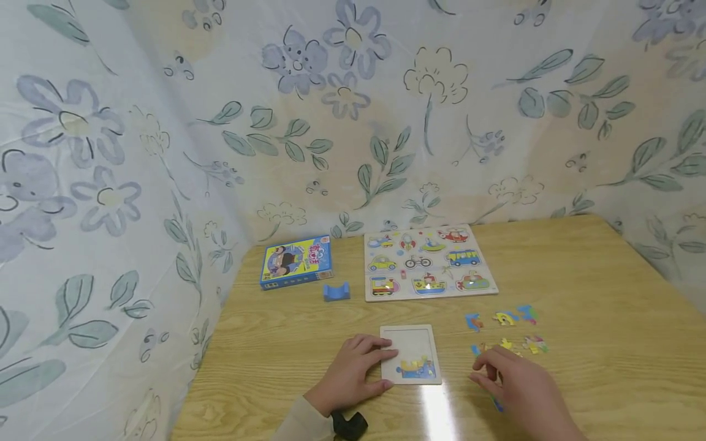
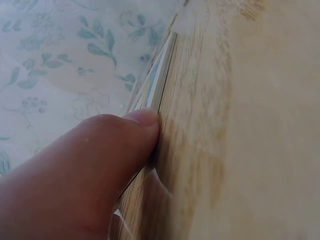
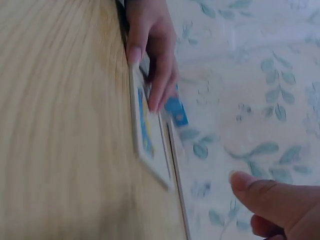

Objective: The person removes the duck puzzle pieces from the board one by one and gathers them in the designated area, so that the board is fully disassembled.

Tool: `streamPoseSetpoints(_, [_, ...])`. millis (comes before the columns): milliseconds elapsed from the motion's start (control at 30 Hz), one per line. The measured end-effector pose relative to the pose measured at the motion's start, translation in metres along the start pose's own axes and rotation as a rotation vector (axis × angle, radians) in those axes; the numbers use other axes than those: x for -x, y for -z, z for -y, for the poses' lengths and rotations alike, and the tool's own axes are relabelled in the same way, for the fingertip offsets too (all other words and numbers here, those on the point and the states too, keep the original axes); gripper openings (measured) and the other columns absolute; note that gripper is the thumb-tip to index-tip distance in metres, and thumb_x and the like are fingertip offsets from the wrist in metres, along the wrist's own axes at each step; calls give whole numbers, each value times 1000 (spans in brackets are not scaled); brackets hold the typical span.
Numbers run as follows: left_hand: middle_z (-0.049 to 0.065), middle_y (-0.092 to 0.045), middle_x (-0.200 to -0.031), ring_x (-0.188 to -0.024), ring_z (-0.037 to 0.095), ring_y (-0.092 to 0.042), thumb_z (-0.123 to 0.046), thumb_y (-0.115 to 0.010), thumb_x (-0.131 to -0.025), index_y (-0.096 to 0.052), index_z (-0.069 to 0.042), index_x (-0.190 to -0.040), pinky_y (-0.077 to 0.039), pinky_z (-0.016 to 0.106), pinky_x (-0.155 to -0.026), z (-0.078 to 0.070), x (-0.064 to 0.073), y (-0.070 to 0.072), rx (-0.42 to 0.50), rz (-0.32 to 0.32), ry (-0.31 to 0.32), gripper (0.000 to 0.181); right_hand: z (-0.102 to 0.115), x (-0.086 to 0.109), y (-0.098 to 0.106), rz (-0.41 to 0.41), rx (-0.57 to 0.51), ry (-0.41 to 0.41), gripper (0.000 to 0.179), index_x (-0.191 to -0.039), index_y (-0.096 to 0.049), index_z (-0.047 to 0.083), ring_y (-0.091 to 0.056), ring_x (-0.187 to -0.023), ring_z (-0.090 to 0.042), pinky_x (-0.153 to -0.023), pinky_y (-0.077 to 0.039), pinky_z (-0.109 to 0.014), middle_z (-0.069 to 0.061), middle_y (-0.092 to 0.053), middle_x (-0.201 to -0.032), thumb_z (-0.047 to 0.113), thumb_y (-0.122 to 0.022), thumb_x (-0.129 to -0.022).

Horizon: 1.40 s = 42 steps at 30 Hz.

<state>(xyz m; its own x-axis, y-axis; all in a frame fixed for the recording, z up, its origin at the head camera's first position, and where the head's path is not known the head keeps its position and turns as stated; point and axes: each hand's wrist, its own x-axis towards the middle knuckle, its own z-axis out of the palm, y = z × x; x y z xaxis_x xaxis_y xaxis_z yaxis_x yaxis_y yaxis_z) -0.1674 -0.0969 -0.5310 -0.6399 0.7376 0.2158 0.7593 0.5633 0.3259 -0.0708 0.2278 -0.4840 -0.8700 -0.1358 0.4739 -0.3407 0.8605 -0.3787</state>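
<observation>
A square wooden puzzle tray (image 1: 408, 343) lies flat on the table, with joined yellow and blue pieces (image 1: 416, 367) in its lower right part. My left hand (image 1: 353, 370) rests at its left side. The left thumb (image 2: 142, 117) presses the tray's near edge, while the other fingertips touch its left part. To the right, my right hand (image 1: 515, 383) hovers by loose jigsaw pieces (image 1: 504, 318). Its thumb (image 3: 250, 185) stands apart from bent fingers, and nothing shows between them. A blue piece (image 1: 497, 404) is partly hidden under this hand.
Behind the tray lies a larger board with vehicle pictures (image 1: 413, 263). A blue and yellow box (image 1: 296, 262) and a small blue curved block (image 1: 336, 292) are at back left. Flowered cloth (image 1: 353, 153) hangs behind the wooden table. A black object (image 1: 350, 425) is at my left wrist.
</observation>
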Motion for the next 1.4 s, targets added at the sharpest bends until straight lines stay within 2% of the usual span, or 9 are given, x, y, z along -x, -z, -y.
streamPoseSetpoints(100, [-8,-52,-151,-136,16,-46,-49,-69,-100,-63,-25,-146,-37,46,-113,1,0,1,-3,6,1,52,13,-18,-9,52,-34,113,31,-85,-69,27,-37,-62,7,-49,-35,-20,24,-43,-78,16,-95,-73])
streamPoseSetpoints(233, [-7,-53,-150,-135,16,-47,-48,-70,-99,-64,-25,-145,-37,45,-113,1,-3,2,-4,-2,-6,51,27,-36,-28,171,-24,176,17,-90,-76,21,-51,-76,-2,-62,-48,-25,17,-52,-86,20,-91,-81])
streamPoseSetpoints(367, [-7,-53,-150,-134,16,-47,-47,-70,-99,-64,-26,-145,-38,45,-112,-1,-7,1,-4,-4,-18,51,31,-38,-46,262,26,156,20,-105,-80,16,-56,-96,-14,-83,-53,-37,8,-62,-105,26,-86,-88])
streamPoseSetpoints(500, [-8,-52,-151,-134,15,-47,-49,-69,-100,-63,-27,-146,-38,44,-113,-3,-9,0,-12,10,-21,52,30,-32,-57,314,46,120,33,-116,-80,15,-55,-107,-20,-93,-50,-49,3,-64,-116,32,-84,-89])
streamPoseSetpoints(700, [-8,-52,-150,-134,15,-47,-49,-70,-99,-63,-27,-145,-38,45,-113,-5,-5,1,-12,15,-8,52,31,-29,-63,320,-7,102,30,-113,-81,16,-55,-108,-17,-93,-50,-48,7,-64,-115,31,-85,-87])
streamPoseSetpoints(1000, [-9,-51,-152,-135,14,-46,-51,-67,-101,-62,-28,-147,-38,46,-113,-3,-2,2,4,20,7,52,34,-31,-67,353,-137,-26,29,-112,-77,17,-52,-109,-15,-95,-51,-45,7,-57,-118,25,-87,-86])
streamPoseSetpoints(1200, [-9,-51,-152,-134,14,-46,-50,-67,-101,-62,-28,-147,-38,45,-112,-3,-3,3,-1,16,3,51,34,-31,-65,336,-170,-7,28,-111,-76,16,-49,-99,-10,-87,-53,-36,9,-53,-109,22,-87,-86])
streamPoseSetpoints(1300, [-9,-51,-152,-134,14,-46,-50,-67,-101,-63,-28,-146,-38,45,-112,-3,-3,3,-2,18,5,51,34,-32,-65,324,-144,16,28,-109,-75,19,-51,-98,-10,-87,-51,-36,12,-57,-105,25,-88,-85])
streamPoseSetpoints(1400, [-9,-52,-152,-135,15,-46,-50,-68,-100,-63,-27,-146,-38,45,-112,-3,-2,4,1,19,11,52,34,-33,-66,334,-147,-4,28,-107,-74,22,-53,-98,-10,-87,-52,-37,15,-60,-104,25,-88,-84])
